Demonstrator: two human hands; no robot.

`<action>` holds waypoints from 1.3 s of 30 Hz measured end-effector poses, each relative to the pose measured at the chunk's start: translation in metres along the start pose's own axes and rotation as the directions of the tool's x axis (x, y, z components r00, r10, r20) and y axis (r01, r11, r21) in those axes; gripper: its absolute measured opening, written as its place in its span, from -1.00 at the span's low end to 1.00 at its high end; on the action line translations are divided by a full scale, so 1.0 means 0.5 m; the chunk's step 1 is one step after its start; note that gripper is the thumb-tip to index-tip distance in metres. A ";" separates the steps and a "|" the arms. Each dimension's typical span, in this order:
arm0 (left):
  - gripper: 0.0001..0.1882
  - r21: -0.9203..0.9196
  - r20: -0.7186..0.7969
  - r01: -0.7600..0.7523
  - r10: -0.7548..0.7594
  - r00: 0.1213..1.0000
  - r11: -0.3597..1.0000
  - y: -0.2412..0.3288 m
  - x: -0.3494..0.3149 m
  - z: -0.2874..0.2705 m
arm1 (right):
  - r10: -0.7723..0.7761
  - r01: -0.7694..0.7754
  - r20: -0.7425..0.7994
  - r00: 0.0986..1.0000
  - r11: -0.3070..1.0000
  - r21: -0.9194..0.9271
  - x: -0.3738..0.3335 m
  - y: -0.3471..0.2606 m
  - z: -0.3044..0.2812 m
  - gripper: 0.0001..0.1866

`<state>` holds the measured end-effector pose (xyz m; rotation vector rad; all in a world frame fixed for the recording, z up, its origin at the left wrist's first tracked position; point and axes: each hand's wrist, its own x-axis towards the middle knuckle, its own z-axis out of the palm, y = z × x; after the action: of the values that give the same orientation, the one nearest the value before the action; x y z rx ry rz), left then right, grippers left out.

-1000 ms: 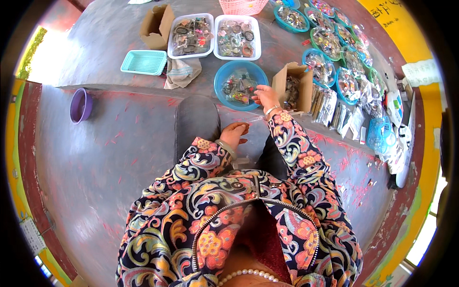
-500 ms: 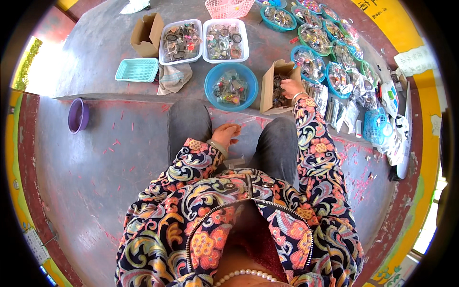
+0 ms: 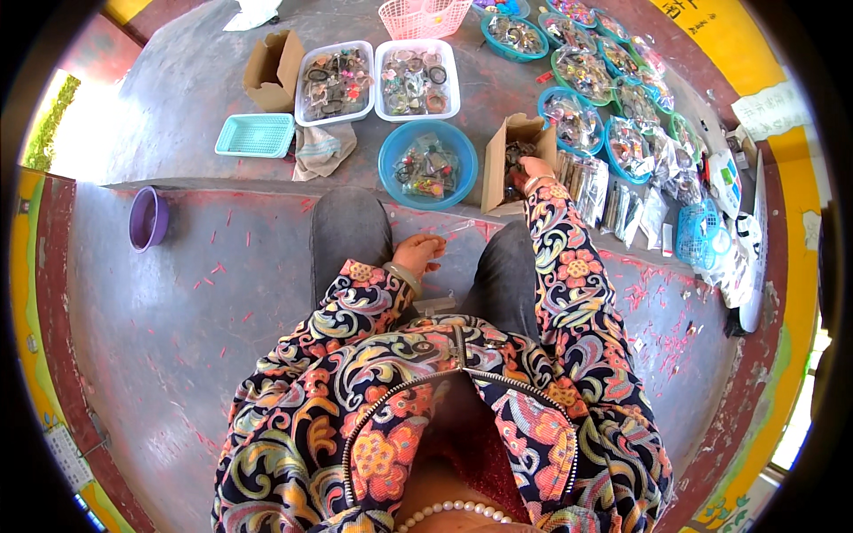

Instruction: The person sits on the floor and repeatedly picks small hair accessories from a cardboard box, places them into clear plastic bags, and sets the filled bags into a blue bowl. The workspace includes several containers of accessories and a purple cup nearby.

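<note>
My right hand (image 3: 535,169) reaches into an open cardboard box (image 3: 495,173) on the raised ledge, among small dark items (image 3: 517,155) too jumbled to name. Its fingertips are hidden down in the box. Between my knees, my left hand (image 3: 418,255) is held low with its fingers drawn together on a thin, clear plastic piece (image 3: 459,228), which is hard to make out against the floor. Just left of the box stands a blue basin (image 3: 384,169) with small clear packets (image 3: 428,169) in it.
Two white trays (image 3: 303,111) of small accessories stand behind the basin, beside another cardboard box (image 3: 274,71), a turquoise basket (image 3: 255,136) and a grey cloth (image 3: 324,153). Several filled basins (image 3: 542,99) crowd the right. A purple basin (image 3: 148,218) sits on the floor at left.
My right hand has shifted slightly left and nearer, lower in the cardboard box, and its forearm has swung left. My left hand has hardly moved.
</note>
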<state>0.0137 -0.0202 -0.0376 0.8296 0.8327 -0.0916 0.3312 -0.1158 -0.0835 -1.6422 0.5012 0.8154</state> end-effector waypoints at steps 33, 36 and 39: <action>-0.73 -0.197 0.117 -0.083 0.107 0.987 0.977 0.062 -0.042 -0.007 | -0.461 0.509 0.610 0.644 0.854 0.108 -0.443 0.213 0.019 -0.81; -0.82 -0.118 0.242 -0.127 0.153 0.958 0.985 0.049 -0.030 -0.026 | -0.464 0.548 0.645 0.608 0.832 0.082 -0.437 0.234 0.029 -0.80; -0.88 -0.104 0.243 -0.162 0.183 0.953 0.981 0.039 -0.018 -0.035 | -0.471 0.591 0.673 0.570 0.804 0.063 -0.436 0.237 0.033 -0.80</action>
<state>0.0042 0.0029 -0.0262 0.7900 0.5190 -0.0072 0.0987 -0.1501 -0.0027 -1.3963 -0.5877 0.9123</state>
